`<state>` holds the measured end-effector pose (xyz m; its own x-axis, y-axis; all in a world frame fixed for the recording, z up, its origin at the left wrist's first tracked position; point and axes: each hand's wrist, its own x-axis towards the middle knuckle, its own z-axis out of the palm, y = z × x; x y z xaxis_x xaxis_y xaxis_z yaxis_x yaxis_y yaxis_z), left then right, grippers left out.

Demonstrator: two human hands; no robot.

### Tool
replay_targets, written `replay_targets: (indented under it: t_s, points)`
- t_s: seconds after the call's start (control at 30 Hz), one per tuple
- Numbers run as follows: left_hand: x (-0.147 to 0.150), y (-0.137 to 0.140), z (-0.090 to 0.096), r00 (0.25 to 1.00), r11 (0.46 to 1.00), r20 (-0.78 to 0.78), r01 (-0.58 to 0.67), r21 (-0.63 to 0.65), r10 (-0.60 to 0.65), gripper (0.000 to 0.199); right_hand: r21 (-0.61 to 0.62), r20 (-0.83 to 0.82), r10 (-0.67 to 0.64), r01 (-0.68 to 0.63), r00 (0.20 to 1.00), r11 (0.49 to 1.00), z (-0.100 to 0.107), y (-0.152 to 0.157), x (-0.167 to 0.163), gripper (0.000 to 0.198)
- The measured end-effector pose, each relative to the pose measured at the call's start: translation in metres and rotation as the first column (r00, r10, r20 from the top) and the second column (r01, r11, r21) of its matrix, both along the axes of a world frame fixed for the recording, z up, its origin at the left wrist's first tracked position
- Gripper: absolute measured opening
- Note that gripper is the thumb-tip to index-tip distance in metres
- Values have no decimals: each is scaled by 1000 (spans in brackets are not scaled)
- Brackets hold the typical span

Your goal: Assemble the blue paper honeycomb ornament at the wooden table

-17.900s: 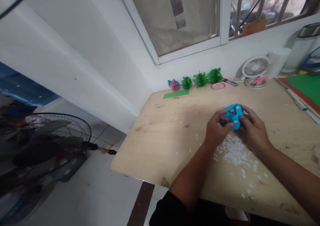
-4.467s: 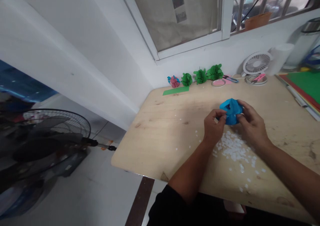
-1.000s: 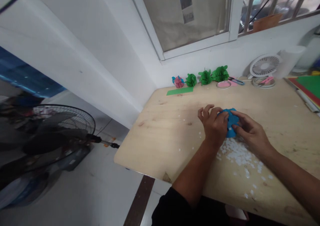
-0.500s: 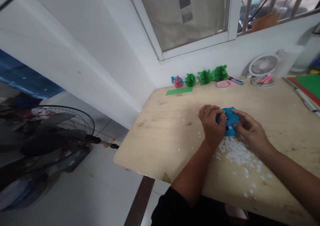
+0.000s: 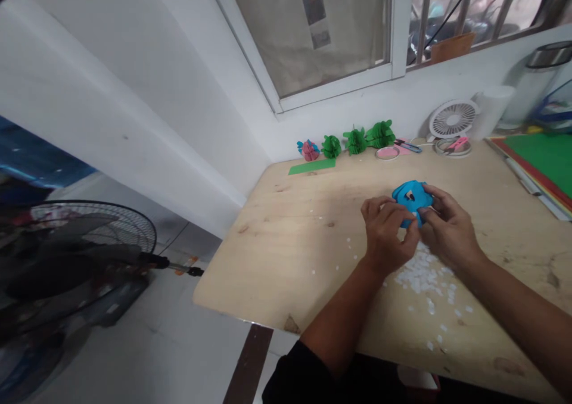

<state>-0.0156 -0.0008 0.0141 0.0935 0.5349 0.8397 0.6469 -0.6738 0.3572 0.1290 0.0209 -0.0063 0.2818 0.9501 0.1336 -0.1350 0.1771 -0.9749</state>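
The right hand [image 5: 449, 222] pinches the right edge of a roundish blue paper piece [image 5: 418, 195] between both hands, the left hand [image 5: 388, 231] at its lower left, grip unclear, just beyond white squares [image 5: 420, 277] scattered on the wooden table [image 5: 286, 243].

A small white fan [image 5: 453, 120] stands by the wall [image 5: 366, 107] below a barred window [image 5: 463, 11].

A pale wooden table [image 5: 272, 243] spreads beneath both hands [image 5: 386, 237]. Beyond them rises a white wall [image 5: 348, 113] with a white-framed window [image 5: 357, 28] and, farther right, bars [image 5: 465, 5]. Left of them, the light floor [image 5: 179, 356] carries a dark strip [image 5: 249, 365].
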Motion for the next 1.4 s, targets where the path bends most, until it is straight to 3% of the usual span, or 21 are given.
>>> replay_targets:
  t_s: [0.13, 0.47, 0.63, 0.77, 1.03, 1.4]
  points:
    - [0, 1, -3, 996, 998, -70, -48, -32, 46, 9, 42, 51, -56, 54, 997, 998, 0, 0, 0, 50]
    - [5, 6, -17, 972, 980, -166, -180, -81, 165, 6, 68, 49, -23, 20, 999, 998, 3, -3, -3, 53]
    - [6, 8, -21, 984, 987, -103, -149, -53, 143, 5, 43, 4, 5, -5, 1000, 999, 3, -6, -7, 55]
    - [6, 9, -21, 988, 985, -93, -134, -104, 124, 7, 30, 17, 7, -7, 1000, 1000, 0, -5, -6, 57]
    - [7, 8, -21, 988, 985, -93, -133, -106, 124, 6, 42, -30, 54, -53, 998, 998, 3, -7, -7, 49]
    - [9, 8, -21, 989, 984, -105, -116, -136, 102, 10, 18, 1, -10, 10, 1000, 1000, 1, -7, -10, 50]
